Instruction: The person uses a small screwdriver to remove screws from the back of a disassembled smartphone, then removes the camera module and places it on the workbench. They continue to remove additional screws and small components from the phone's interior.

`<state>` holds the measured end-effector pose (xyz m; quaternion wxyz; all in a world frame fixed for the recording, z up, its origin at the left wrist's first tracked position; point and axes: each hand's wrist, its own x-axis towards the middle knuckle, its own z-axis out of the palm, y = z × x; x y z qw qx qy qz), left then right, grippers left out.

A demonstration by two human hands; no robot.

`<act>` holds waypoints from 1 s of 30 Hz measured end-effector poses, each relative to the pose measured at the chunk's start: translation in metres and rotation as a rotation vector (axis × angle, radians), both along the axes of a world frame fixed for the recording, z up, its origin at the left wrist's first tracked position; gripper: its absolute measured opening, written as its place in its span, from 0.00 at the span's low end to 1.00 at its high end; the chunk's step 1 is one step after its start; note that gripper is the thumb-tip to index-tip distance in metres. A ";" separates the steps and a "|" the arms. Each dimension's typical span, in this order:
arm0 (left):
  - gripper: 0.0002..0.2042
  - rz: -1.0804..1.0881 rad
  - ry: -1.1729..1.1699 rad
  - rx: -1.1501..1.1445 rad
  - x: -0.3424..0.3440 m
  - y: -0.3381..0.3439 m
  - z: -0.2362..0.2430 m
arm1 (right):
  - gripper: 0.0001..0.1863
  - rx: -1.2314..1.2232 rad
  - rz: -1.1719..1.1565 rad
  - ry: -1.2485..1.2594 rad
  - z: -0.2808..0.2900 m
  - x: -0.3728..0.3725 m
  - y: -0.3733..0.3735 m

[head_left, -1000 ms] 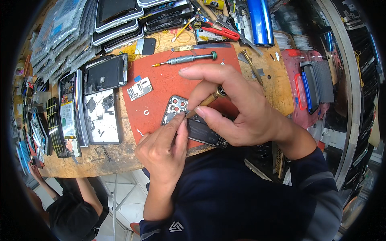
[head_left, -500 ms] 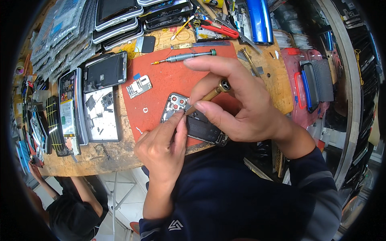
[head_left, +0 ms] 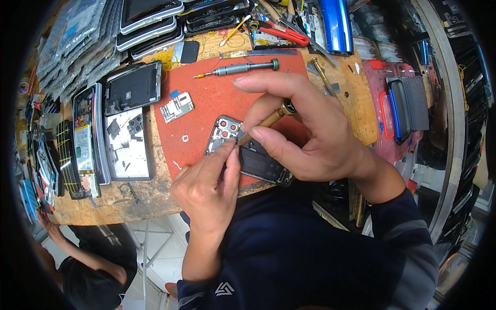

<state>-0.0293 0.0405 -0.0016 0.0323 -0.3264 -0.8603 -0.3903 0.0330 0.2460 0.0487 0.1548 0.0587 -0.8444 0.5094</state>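
An opened smartphone (head_left: 261, 168) with its inner parts bare and a camera opening at its upper left lies tilted on a red mat (head_left: 204, 132). My right hand (head_left: 323, 132) grips a brass-handled screwdriver (head_left: 271, 118) between thumb and fingers, its tip pointing down at the phone's middle. My left hand (head_left: 206, 183) rests on the phone's left side, thumb and forefinger pinched together right by the screwdriver tip; whatever is between them is too small to make out. Left of the phone lie a small circuit board (head_left: 176, 107) and a little white square frame (head_left: 185, 138).
A grey screwdriver (head_left: 243, 68) lies across the mat's far part, and a second brass one (head_left: 324, 75) stands off to the right. Opened tablets (head_left: 135, 89) and a white tray (head_left: 129, 170) of parts sit left. A co-worker's arm (head_left: 88, 256) reaches the bench at lower left.
My hands and the screwdriver keep nearly the same place on the phone. The whole view has shifted slightly. The co-worker's arm at lower left has changed position.
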 end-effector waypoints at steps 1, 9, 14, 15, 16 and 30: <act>0.07 0.003 -0.001 0.000 0.000 0.000 0.000 | 0.32 0.003 0.001 0.005 0.000 0.000 0.000; 0.06 0.003 -0.001 -0.001 0.000 0.000 0.000 | 0.29 0.039 0.000 0.008 0.002 0.000 0.002; 0.06 0.005 -0.005 -0.006 0.001 0.000 0.000 | 0.28 0.065 -0.007 0.035 0.002 0.000 0.001; 0.06 0.004 -0.003 -0.006 0.000 0.000 0.000 | 0.28 0.065 -0.010 0.034 0.002 0.000 0.001; 0.06 0.003 -0.007 -0.004 0.000 0.000 -0.001 | 0.28 0.056 -0.013 0.036 0.002 0.000 0.001; 0.07 -0.010 0.015 0.013 0.000 0.000 -0.001 | 0.27 0.033 -0.022 0.028 0.002 0.000 -0.001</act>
